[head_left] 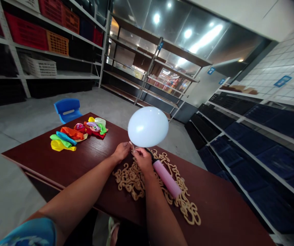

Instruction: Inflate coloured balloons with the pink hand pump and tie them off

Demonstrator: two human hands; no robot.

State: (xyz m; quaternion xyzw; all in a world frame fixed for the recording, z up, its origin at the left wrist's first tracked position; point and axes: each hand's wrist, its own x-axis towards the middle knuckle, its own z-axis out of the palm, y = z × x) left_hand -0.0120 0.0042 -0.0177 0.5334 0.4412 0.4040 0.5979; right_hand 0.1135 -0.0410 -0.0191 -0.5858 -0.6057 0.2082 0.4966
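The left forearm [82, 189] is stretched from the near left toward the far right, while the right forearm [158, 206] is reached away with a slight slant to the left. The left hand [122, 151] and right hand [143, 158] are brought close together, fingers curled and tips drawn into a pinch.
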